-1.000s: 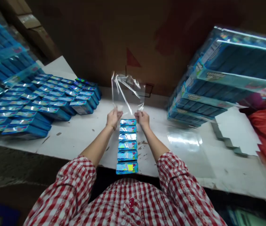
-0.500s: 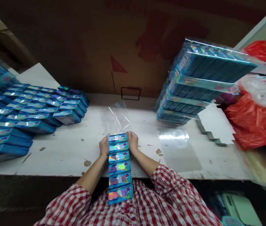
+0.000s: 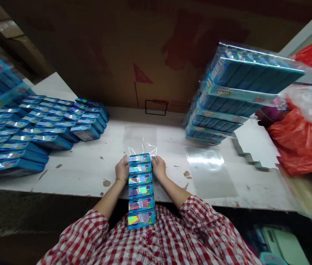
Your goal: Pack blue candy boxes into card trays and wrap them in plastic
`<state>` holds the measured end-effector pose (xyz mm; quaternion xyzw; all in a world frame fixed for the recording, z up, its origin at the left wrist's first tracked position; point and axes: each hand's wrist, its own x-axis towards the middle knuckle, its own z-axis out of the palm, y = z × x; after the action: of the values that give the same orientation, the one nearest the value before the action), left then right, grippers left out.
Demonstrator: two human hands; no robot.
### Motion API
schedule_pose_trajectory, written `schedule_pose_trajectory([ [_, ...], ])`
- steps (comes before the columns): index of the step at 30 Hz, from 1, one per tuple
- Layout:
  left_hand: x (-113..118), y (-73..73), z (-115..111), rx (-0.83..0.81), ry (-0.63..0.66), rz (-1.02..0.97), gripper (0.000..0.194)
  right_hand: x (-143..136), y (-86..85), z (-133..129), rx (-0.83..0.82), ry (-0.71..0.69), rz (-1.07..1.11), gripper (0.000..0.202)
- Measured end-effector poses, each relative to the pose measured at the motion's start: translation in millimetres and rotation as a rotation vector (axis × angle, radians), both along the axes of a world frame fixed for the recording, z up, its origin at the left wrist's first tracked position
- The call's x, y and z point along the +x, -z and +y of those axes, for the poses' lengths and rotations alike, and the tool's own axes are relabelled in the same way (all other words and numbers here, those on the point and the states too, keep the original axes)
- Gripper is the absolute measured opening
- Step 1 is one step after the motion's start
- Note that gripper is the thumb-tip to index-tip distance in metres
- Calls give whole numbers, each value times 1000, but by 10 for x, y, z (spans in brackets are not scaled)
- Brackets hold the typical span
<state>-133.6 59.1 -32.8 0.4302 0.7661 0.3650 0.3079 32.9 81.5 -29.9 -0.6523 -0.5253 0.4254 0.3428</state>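
Left hand (image 3: 122,168) and right hand (image 3: 158,167), half-curled, clamp the blue box row (image 3: 140,190); probably light, slick, apt to buckle: grip both long sides

Left hand (image 3: 122,169) and right hand (image 3: 159,168) flanking row of blue boxes (image 3: 141,191), clear bag (image 3: 142,141) beyond.

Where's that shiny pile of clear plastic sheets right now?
In the head view, the clear plastic sheets lie flat on the white table, to the right of the right hand and in front of the wrapped stack.
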Motion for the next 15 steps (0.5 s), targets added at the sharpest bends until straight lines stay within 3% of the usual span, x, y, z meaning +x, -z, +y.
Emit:
schedule_pose_trajectory([
  [5,27,-193,-213,-91,136,333,76,121,-206,-152,33,-212,-446,50],
  [10,21,-224,-200,-47,247,519,47,131,-317,-17,227,-422,-849,35],
  [12,-7,-232,-146,79,203,582,37,122,-354,84,301,-488,-873,28],
  [15,-37,-310,-70,229,184,624,25,111,-456,237,274,-514,-825,26],
])
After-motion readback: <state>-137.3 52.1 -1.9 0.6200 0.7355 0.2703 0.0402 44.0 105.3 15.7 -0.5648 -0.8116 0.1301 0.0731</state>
